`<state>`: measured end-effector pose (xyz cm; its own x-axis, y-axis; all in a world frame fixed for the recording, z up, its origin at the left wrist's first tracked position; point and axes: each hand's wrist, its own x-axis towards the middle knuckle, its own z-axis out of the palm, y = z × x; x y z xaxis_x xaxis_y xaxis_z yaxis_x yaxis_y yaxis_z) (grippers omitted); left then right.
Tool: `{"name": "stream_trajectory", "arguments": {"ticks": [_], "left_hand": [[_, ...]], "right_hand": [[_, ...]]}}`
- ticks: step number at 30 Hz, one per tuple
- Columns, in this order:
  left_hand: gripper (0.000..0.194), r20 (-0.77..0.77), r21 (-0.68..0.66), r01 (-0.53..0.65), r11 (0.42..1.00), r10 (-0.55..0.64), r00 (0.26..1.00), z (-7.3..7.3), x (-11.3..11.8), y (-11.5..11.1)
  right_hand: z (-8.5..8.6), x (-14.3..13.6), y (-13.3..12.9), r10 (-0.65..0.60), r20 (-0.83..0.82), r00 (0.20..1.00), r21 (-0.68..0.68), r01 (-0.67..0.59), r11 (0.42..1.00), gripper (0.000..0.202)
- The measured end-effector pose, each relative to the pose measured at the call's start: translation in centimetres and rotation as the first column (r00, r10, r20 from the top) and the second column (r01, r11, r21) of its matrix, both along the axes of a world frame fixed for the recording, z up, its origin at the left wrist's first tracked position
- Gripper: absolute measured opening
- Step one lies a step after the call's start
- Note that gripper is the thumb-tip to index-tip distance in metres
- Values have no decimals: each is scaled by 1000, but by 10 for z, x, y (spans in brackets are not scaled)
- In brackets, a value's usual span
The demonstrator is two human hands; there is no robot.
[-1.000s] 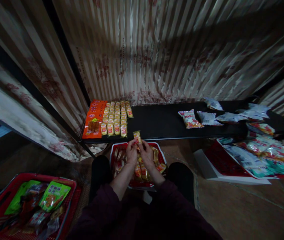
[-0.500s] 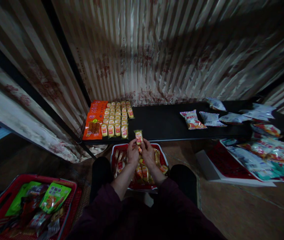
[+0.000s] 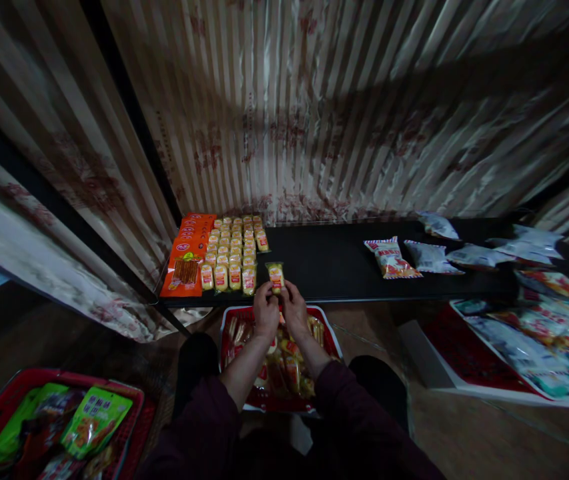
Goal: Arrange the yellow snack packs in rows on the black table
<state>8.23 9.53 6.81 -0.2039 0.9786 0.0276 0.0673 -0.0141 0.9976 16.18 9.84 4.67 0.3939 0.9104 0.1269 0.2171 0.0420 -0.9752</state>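
Observation:
Between the fingertips of my left hand (image 3: 267,313) and my right hand (image 3: 294,310) is a small wrapped cake (image 3: 275,277), held upright at the front edge of the black shelf (image 3: 324,260). Both hands are closed on its lower end. Left of it on the shelf, rows of the same wrapped cakes (image 3: 234,253) stand close together, beside orange snack packets (image 3: 187,257). Under my forearms sits a red basket (image 3: 337,347) with a white rim, full of more packaged snacks, partly hidden by my arms.
Puffy snack bags (image 3: 391,258) lie along the shelf's right part. A red and white box (image 3: 434,353) heaped with bags stands on the floor at right. Another red basket (image 3: 137,400) with a green pouch (image 3: 95,421) is at lower left. A striped curtain (image 3: 284,120) hangs behind.
The wrapped cake has moved slightly left, closer to the rows on the shelf, with both hands still on it. The whole view has shifted, so the shelf appears lower.

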Motion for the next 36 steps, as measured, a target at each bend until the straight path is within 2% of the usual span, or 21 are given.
{"name": "stream_trajectory", "arguments": {"ticks": [8, 11, 17, 24, 36], "left_hand": [[42, -136, 50, -27, 998, 33, 990, 9, 8, 23], [41, -148, 47, -42, 998, 49, 988, 13, 11, 31], [42, -112, 24, -47, 999, 50, 992, 12, 16, 45], [40, -129, 21, -65, 998, 67, 989, 10, 21, 60], [34, -51, -71, -70, 995, 66, 997, 8, 29, 89]], "right_hand": [[-9, 10, 36, -51, 103, 993, 12, 50, 999, 42], [-11, 13, 51, -29, 116, 993, 8, 28, 1000, 41], [-15, 17, 73, -40, 151, 988, 11, 39, 999, 37], [-11, 16, 92, -21, 231, 973, -30, 29, 999, 38], [-18, 19, 122, 56, 278, 959, -6, -56, 998, 34]]}}
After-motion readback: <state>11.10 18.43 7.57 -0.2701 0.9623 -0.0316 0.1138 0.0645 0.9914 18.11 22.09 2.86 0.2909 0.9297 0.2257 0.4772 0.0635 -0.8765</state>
